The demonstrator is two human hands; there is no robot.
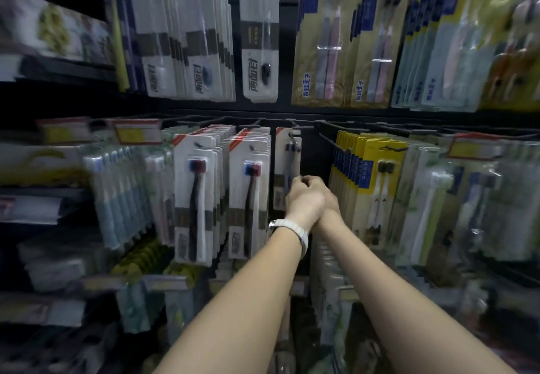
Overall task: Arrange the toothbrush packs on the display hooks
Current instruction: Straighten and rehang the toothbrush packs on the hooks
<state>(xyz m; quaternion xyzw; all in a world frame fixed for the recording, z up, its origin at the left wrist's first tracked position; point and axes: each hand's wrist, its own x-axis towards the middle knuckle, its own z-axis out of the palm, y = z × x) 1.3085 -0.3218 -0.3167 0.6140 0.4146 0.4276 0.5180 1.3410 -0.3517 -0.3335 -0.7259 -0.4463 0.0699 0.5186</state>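
Two bare arms reach forward to the middle row of the display. The left hand (pixel 304 198), with a white watch (pixel 292 227) at its wrist, pinches the edge of a lone white toothbrush pack (pixel 287 163) hanging on a hook (pixel 293 138). The right hand (pixel 331 198) sits just behind it, mostly hidden, so its grip cannot be told. Full rows of white packs (pixel 248 195) hang to the left and yellow packs (pixel 371 186) to the right.
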